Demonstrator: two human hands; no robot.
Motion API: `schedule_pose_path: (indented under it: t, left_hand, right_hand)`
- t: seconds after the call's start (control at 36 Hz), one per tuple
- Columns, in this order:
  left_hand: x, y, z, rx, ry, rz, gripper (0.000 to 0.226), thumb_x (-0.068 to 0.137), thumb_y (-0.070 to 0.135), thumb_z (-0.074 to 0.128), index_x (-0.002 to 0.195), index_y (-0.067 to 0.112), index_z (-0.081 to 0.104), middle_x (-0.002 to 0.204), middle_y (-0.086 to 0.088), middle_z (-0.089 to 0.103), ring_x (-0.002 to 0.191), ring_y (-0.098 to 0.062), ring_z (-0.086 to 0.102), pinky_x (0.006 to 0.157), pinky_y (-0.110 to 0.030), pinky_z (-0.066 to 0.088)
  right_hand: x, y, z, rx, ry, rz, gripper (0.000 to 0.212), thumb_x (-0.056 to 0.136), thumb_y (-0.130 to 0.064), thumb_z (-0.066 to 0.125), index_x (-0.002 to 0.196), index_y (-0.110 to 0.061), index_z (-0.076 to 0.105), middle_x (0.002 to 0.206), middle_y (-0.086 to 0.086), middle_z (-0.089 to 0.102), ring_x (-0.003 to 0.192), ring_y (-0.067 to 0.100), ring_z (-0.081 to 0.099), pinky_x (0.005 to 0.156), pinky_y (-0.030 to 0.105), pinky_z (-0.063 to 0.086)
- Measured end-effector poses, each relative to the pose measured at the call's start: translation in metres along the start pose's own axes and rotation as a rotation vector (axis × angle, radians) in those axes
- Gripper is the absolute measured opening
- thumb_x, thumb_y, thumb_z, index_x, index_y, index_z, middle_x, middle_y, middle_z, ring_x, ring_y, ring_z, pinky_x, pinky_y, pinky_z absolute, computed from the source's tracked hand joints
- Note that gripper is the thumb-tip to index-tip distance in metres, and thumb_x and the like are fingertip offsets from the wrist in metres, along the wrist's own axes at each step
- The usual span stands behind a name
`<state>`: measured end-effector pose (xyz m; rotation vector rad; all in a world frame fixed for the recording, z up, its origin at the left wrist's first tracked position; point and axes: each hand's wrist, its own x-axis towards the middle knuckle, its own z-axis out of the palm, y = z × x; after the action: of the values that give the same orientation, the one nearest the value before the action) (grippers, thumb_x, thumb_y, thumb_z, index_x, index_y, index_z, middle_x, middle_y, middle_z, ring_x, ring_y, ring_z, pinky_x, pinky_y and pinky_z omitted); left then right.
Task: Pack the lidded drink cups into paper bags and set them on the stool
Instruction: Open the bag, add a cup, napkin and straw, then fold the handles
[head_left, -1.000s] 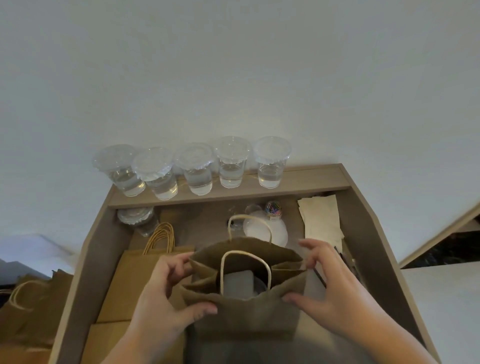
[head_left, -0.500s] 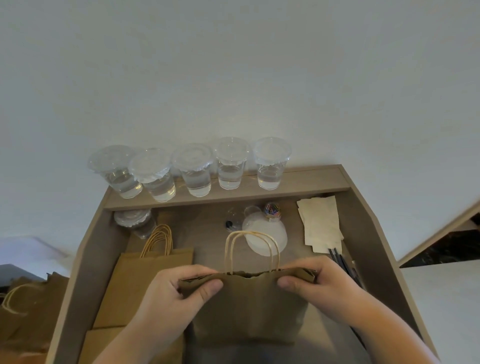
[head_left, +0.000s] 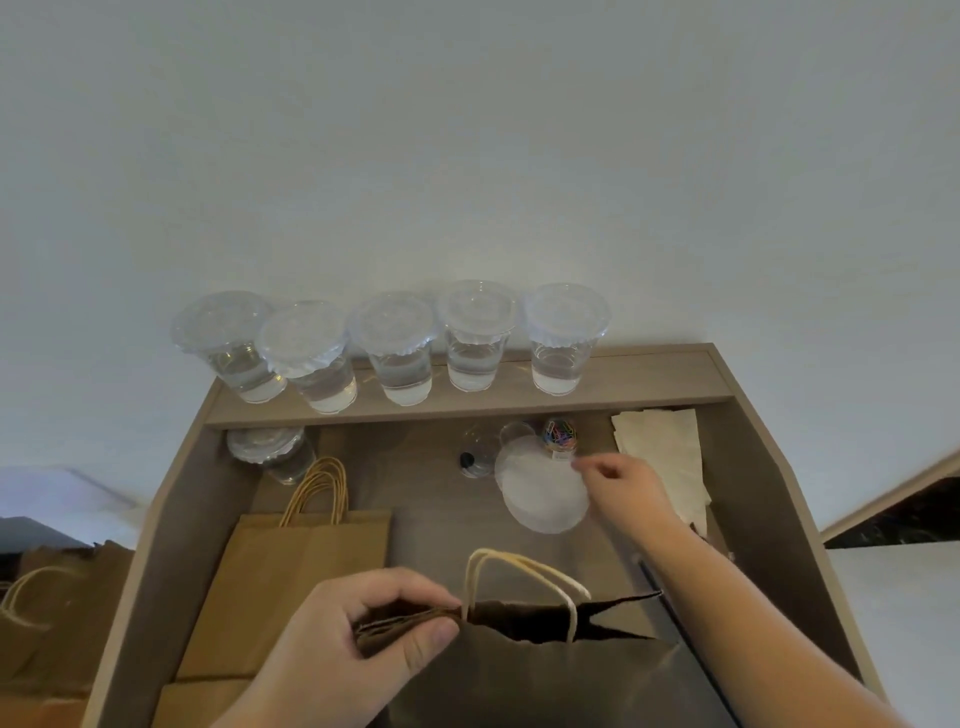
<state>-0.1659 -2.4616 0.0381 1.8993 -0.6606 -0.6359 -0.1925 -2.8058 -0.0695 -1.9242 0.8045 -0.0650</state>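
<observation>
Brown paper sits flattened in the left hand (head_left: 358, 644): thumb and curled fingers (head_left: 400, 584) pinch the left end of the paper bag's (head_left: 519, 680) mouth, probably to keep it folded for fastening. The bag stands on the worktop (head_left: 431, 499), and its right end gapes. Five lidded drink cups (head_left: 397, 345) wait on the back ledge. The right hand (head_left: 626, 491) reaches towards the paper-clip jar (head_left: 560, 436), its fingertips bunched just beside it. Whether they hold a clip cannot be told.
</observation>
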Motion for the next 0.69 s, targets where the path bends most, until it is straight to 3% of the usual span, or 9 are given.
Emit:
schedule_pose_path:
  t: [0.08, 0.17, 0.22, 0.31, 0.47, 0.53, 0.56, 0.64, 0.69]
  left_hand:
    - [-0.002, 0.001, -0.002, 0.002, -0.028, 0.001, 0.041, 0.081, 0.07, 0.076, 0.11, 0.041, 0.08, 0.105, 0.009, 0.079, 0.1, -0.012, 0.075, 0.085, -0.017, 0.055]
    - [-0.005, 0.0, -0.003, 0.001, -0.046, 0.017, 0.038, 0.086, 0.057, 0.081, 0.118, 0.036, 0.078, 0.118, 0.004, 0.076, 0.11, -0.017, 0.073, 0.094, -0.027, 0.056]
    - [-0.006, -0.001, -0.003, -0.031, -0.054, 0.029, 0.04, 0.088, 0.05, 0.083, 0.122, 0.03, 0.077, 0.122, -0.001, 0.073, 0.113, -0.023, 0.072, 0.095, -0.032, 0.057]
    - [-0.008, -0.004, -0.001, -0.045, -0.047, 0.059, 0.041, 0.088, 0.042, 0.087, 0.124, 0.025, 0.077, 0.124, -0.002, 0.071, 0.114, -0.024, 0.072, 0.095, -0.031, 0.058]
    - [-0.007, -0.009, 0.0, -0.045, -0.017, 0.085, 0.044, 0.087, 0.046, 0.086, 0.126, 0.027, 0.076, 0.126, 0.001, 0.071, 0.115, -0.022, 0.072, 0.093, -0.031, 0.06]
    - [-0.007, -0.009, 0.0, -0.051, -0.011, 0.086, 0.044, 0.087, 0.047, 0.086, 0.125, 0.028, 0.076, 0.126, 0.001, 0.071, 0.114, -0.022, 0.072, 0.092, -0.031, 0.06]
    - [-0.007, -0.009, 0.0, -0.049, -0.009, 0.087, 0.043, 0.087, 0.048, 0.086, 0.125, 0.029, 0.076, 0.125, 0.002, 0.071, 0.113, -0.022, 0.072, 0.092, -0.031, 0.06]
    - [-0.007, -0.008, -0.001, -0.039, -0.018, 0.076, 0.044, 0.086, 0.052, 0.084, 0.125, 0.034, 0.075, 0.127, 0.004, 0.07, 0.114, -0.019, 0.072, 0.092, -0.032, 0.061]
    - [-0.007, -0.008, 0.0, -0.037, -0.018, 0.074, 0.043, 0.087, 0.052, 0.084, 0.126, 0.036, 0.075, 0.127, 0.005, 0.07, 0.114, -0.018, 0.072, 0.091, -0.033, 0.062]
  right_hand:
    - [0.035, 0.001, 0.011, -0.113, 0.074, -0.049, 0.029, 0.099, -0.021, 0.061, 0.117, -0.033, 0.08, 0.112, -0.002, 0.077, 0.086, 0.014, 0.068, 0.072, 0.026, 0.052]
    - [0.062, 0.001, 0.015, -0.244, 0.128, -0.081, 0.027, 0.096, -0.022, 0.064, 0.114, -0.029, 0.083, 0.108, 0.002, 0.082, 0.095, 0.028, 0.074, 0.083, 0.033, 0.058]
    - [0.075, 0.001, 0.016, -0.323, 0.113, -0.076, 0.026, 0.093, -0.022, 0.064, 0.106, -0.03, 0.084, 0.106, 0.002, 0.082, 0.098, 0.03, 0.073, 0.086, 0.039, 0.061]
    - [0.089, -0.001, 0.018, -0.411, 0.095, -0.053, 0.021, 0.092, -0.027, 0.065, 0.097, -0.032, 0.084, 0.107, 0.0, 0.081, 0.101, 0.03, 0.072, 0.088, 0.037, 0.061]
    - [0.108, -0.004, 0.02, -0.578, 0.063, -0.075, 0.017, 0.093, -0.03, 0.064, 0.084, -0.031, 0.079, 0.094, -0.005, 0.077, 0.09, 0.024, 0.067, 0.069, 0.027, 0.049]
    - [0.11, -0.007, 0.021, -0.64, 0.054, -0.099, 0.023, 0.095, -0.025, 0.059, 0.075, -0.03, 0.071, 0.092, -0.002, 0.074, 0.089, 0.025, 0.063, 0.07, 0.026, 0.046]
    - [0.109, -0.009, 0.022, -0.68, 0.048, -0.117, 0.024, 0.097, -0.022, 0.056, 0.079, -0.029, 0.071, 0.098, 0.001, 0.075, 0.093, 0.026, 0.064, 0.074, 0.028, 0.049]
    - [0.108, -0.017, 0.023, -0.83, -0.014, -0.179, 0.029, 0.104, -0.017, 0.051, 0.117, -0.017, 0.076, 0.124, 0.01, 0.073, 0.118, 0.033, 0.065, 0.096, 0.038, 0.056]
    - [0.108, -0.021, 0.022, -0.908, -0.052, -0.2, 0.031, 0.103, -0.014, 0.051, 0.124, -0.012, 0.073, 0.129, 0.013, 0.071, 0.121, 0.036, 0.065, 0.099, 0.04, 0.055]
